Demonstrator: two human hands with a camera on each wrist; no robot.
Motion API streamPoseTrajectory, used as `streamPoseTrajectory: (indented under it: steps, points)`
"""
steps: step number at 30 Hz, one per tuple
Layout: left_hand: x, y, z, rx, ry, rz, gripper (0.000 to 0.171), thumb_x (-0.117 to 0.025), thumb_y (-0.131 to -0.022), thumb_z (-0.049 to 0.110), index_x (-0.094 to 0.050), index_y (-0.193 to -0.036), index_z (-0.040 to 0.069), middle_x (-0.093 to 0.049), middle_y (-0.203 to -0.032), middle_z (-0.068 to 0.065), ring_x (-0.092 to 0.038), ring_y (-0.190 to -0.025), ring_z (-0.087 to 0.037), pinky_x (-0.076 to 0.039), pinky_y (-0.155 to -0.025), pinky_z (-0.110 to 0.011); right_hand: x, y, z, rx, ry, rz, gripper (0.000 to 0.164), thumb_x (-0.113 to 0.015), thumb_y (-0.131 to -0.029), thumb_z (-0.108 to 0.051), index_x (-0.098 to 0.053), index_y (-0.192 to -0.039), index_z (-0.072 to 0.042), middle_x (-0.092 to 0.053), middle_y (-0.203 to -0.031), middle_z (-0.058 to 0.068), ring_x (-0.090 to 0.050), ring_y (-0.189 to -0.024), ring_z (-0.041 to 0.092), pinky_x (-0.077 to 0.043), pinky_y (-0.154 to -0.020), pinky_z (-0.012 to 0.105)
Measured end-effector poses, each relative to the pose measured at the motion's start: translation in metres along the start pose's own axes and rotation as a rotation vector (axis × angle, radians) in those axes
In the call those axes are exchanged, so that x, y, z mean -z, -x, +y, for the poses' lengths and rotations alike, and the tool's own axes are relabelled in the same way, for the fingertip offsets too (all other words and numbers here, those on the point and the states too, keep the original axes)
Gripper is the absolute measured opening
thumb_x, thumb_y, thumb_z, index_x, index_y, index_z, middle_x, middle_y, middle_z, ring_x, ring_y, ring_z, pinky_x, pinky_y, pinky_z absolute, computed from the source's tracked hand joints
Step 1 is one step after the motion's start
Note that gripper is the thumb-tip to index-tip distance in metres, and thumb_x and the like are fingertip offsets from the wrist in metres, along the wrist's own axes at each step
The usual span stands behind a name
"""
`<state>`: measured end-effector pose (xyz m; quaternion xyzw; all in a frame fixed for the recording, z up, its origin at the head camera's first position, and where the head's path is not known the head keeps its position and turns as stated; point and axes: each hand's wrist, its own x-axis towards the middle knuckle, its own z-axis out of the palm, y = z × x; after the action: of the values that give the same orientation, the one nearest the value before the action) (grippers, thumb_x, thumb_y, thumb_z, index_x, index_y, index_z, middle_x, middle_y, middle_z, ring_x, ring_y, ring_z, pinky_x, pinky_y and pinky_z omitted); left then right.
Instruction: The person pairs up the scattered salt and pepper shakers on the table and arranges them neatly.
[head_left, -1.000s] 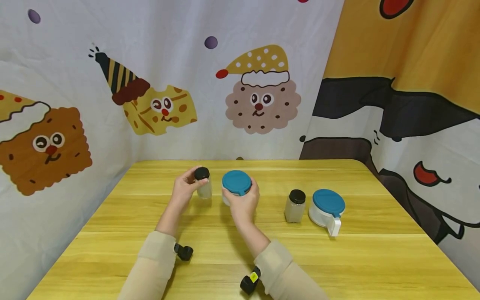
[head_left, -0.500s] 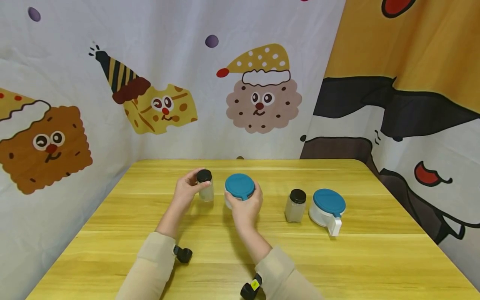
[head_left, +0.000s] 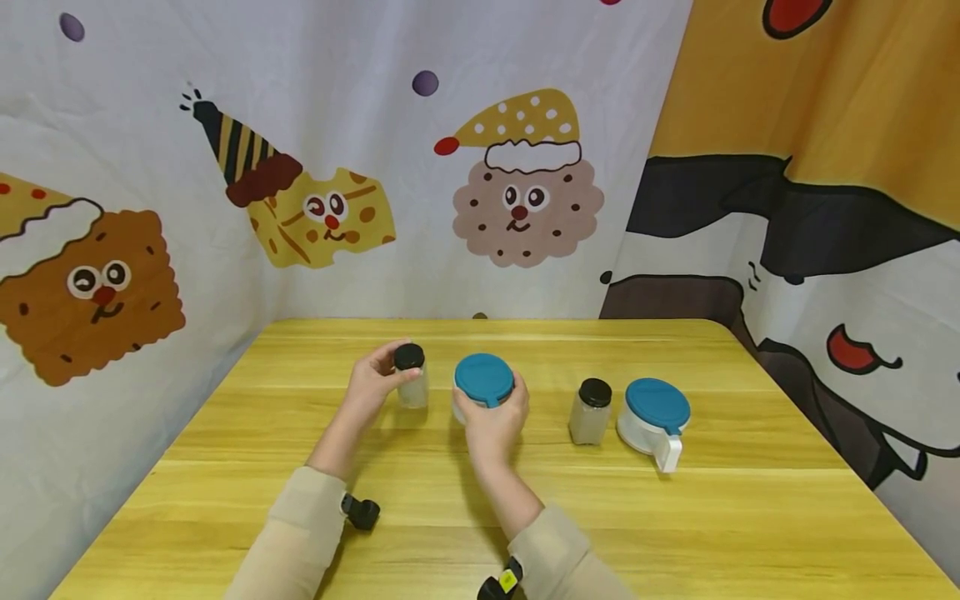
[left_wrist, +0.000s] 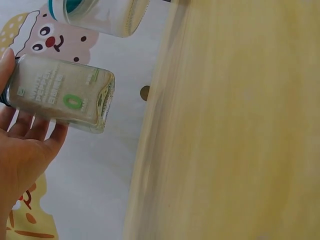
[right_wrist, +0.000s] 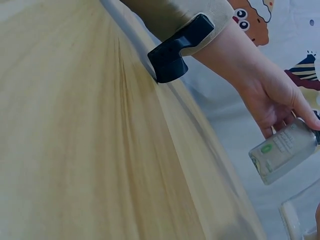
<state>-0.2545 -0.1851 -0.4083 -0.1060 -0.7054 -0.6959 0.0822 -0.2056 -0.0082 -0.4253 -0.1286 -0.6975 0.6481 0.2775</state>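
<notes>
My left hand (head_left: 373, 382) grips a small square glass pepper jar (head_left: 412, 393) by its black cap, thumb in front and fingers behind. In the left wrist view the pepper jar (left_wrist: 62, 92) shows printed "white pepper" lettering, and its base hangs above the wooden table. Beside it, my right hand (head_left: 495, 421) holds a round seasoning pot with a blue lid (head_left: 484, 379), thumb and fingers round its sides. Part of that pot's clear body (left_wrist: 112, 17) appears at the top of the left wrist view. The right wrist view shows the left hand (right_wrist: 275, 100) with the pepper jar.
To the right on the wooden table (head_left: 720, 525) stand another black-capped jar (head_left: 590, 417) and another blue-lidded pot (head_left: 645, 433), its white handle facing forward. A printed curtain (head_left: 337, 292) hangs right behind the table's back edge.
Both hands have come slightly nearer and to the right, carrying the pepper jar and the blue-lidded pot with them. The other jar and pot have stayed in place.
</notes>
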Motion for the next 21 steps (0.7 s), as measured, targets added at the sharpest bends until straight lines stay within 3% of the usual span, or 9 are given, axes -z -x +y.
streamPoseTrajectory:
  steps: [6,13,21]
  points:
    - [0.002,0.002,0.0,0.005,-0.003,-0.04,0.053,-0.076,-0.082,0.004,-0.055,-0.13,-0.005,-0.064,-0.115,-0.009,-0.062,-0.097,-0.016,-0.051,-0.081,-0.027,0.002,0.003,0.002,0.021,0.006,0.02,0.088,-0.091,-0.063,-0.022,-0.044,-0.135,-0.002,-0.047,-0.132,0.017,-0.04,-0.122,0.036,-0.034,-0.097,0.058]
    - [0.002,0.005,0.0,0.053,-0.059,-0.077,0.053,-0.076,-0.082,0.007,-0.056,-0.13,-0.001,-0.062,-0.119,-0.014,-0.061,-0.097,-0.018,-0.05,-0.081,-0.027,0.004,0.01,0.005,0.025,0.025,0.049,0.086,-0.092,-0.062,-0.021,-0.046,-0.133,-0.002,-0.048,-0.129,0.016,-0.041,-0.121,0.035,-0.034,-0.098,0.056]
    - [-0.001,0.009,0.002,0.04,-0.094,-0.123,0.05,-0.075,-0.083,0.006,-0.057,-0.129,0.001,-0.062,-0.118,-0.014,-0.06,-0.095,-0.018,-0.05,-0.078,-0.028,0.004,0.014,0.005,0.04,0.049,0.07,0.087,-0.092,-0.061,-0.021,-0.047,-0.131,0.003,-0.049,-0.128,0.019,-0.042,-0.119,0.038,-0.035,-0.096,0.057]
